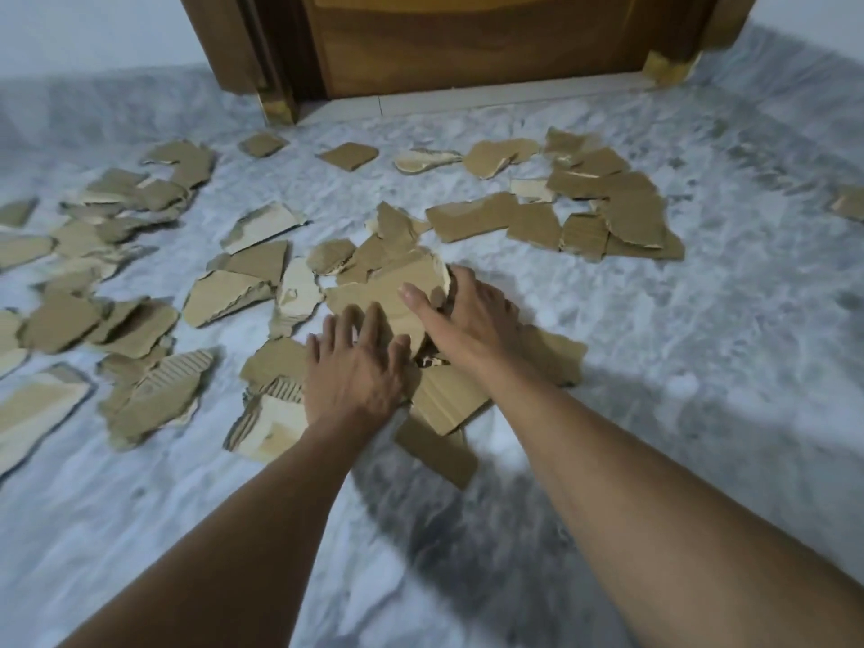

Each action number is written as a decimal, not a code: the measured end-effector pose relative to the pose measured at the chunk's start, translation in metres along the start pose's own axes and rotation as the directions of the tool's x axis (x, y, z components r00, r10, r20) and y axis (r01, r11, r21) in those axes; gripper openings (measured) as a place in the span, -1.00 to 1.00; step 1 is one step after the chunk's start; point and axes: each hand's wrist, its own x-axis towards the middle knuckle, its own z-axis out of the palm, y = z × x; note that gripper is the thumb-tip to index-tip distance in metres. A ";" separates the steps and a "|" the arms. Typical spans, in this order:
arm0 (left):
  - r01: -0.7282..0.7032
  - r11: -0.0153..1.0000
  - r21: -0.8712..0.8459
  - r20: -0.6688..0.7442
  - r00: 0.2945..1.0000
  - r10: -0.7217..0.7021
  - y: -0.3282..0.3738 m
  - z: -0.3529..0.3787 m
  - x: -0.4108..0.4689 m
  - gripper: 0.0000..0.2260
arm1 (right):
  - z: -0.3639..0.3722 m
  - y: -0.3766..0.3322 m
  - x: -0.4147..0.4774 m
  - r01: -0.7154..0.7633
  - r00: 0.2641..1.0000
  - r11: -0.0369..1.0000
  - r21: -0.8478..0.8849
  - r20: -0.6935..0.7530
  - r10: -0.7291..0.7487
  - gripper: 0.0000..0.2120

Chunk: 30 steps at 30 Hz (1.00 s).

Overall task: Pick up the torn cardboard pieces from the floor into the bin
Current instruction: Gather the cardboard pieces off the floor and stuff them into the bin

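Note:
Many torn brown cardboard pieces lie scattered over the grey marbled floor [654, 367]. A heap of pieces [388, 287] sits in the middle, in front of me. My right hand [472, 320] grips the right edge of that stack, thumb on top and fingers curled around its side. My left hand [360, 367] lies flat on the near side of the heap, fingers spread and pressing on the cardboard. More pieces [449, 404] stick out beneath both hands. No bin is in view.
Loose pieces spread to the left [131, 320] and to the far right [622, 208]. A wooden door [467, 44] with its frame stands at the back. Bare floor lies to the right and close to me.

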 end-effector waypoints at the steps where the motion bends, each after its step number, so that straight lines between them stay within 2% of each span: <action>1: -0.029 1.000 0.005 0.019 0.999 0.029 0.000 0.002 -0.001 -0.43 | 0.003 -0.006 0.002 -0.012 1.000 1.000 0.020 -0.015 0.012 -0.20; 4: 0.007 0.997 -0.078 0.010 1.000 -0.007 0.001 0.002 -0.004 -0.45 | 0.011 -0.021 0.007 0.006 0.999 1.000 -0.016 -0.041 -0.006 -0.33; 8: 0.110 0.985 -0.130 0.006 0.994 -0.110 0.001 0.005 -0.006 -0.44 | 0.016 -0.015 -0.006 0.009 0.999 0.997 0.081 -0.043 -0.006 -0.49; 12: -0.015 1.000 -0.004 0.041 0.999 0.015 -0.003 0.011 -0.016 -0.45 | 0.011 -0.002 -0.026 -0.039 0.994 0.946 0.321 -0.080 0.068 -0.62; 16: 0.196 0.949 -0.246 0.039 0.981 -0.192 0.028 -0.008 -0.040 -0.32 | -0.001 0.012 -0.053 -0.030 0.986 0.880 0.473 -0.132 0.104 -0.66; 18: 0.285 0.882 -0.375 0.078 0.958 -0.277 0.048 -0.015 -0.049 -0.20 | -0.010 0.021 -0.067 -0.045 0.971 0.850 0.525 -0.176 0.160 -0.64; 20: 0.360 0.757 -0.545 0.207 0.933 -0.295 0.071 -0.027 -0.051 -0.20 | -0.025 0.028 -0.079 -0.056 0.950 0.830 0.555 -0.226 0.216 -0.62; 21: 0.404 0.649 -0.645 0.283 0.915 -0.288 0.082 -0.034 -0.052 -0.29 | -0.034 0.031 -0.085 -0.055 0.940 0.826 0.561 -0.250 0.233 -0.62; 23: 0.472 0.370 -0.800 0.411 0.881 -0.236 0.108 -0.050 -0.060 -0.58 | -0.056 0.039 -0.100 -0.050 0.918 0.833 0.550 -0.303 0.255 -0.60; 24: 0.463 0.288 -0.838 0.423 0.885 -0.194 0.119 -0.055 -0.063 -0.65 | -0.069 0.043 -0.108 -0.044 0.910 0.839 0.542 -0.325 0.257 -0.59; 28: 0.325 0.313 -0.893 0.329 0.943 -0.040 0.168 -0.069 -0.082 -0.75 | -0.129 0.059 -0.142 -0.003 0.867 0.862 0.507 -0.428 0.255 -0.59; 30: 0.268 0.270 -0.925 0.292 0.955 0.055 0.203 -0.085 -0.093 -0.80 | -0.167 0.064 -0.161 0.010 0.824 0.876 0.482 -0.500 0.266 -0.60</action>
